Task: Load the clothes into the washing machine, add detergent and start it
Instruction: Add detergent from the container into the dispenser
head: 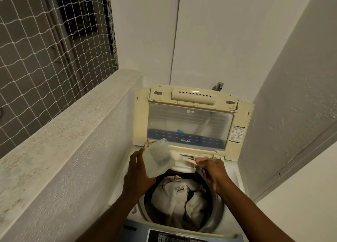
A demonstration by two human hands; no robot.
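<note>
A cream top-loading washing machine [238,183] stands with its lid [189,121] raised upright. Light-coloured clothes [176,198] fill the drum. My left hand [136,176] holds a translucent plastic detergent container [158,157], tilted toward the back of the opening. My right hand [211,170] pinches a small pink scoop [189,161] over the pulled-out detergent drawer [184,167] at the rear rim of the drum. The scoop's bowl is partly hidden by the container.
The control panel [175,237] runs along the bottom edge. A low speckled ledge [69,125] with netting above flanks the left. White walls close in behind and on the right. A tap [218,86] juts out behind the lid.
</note>
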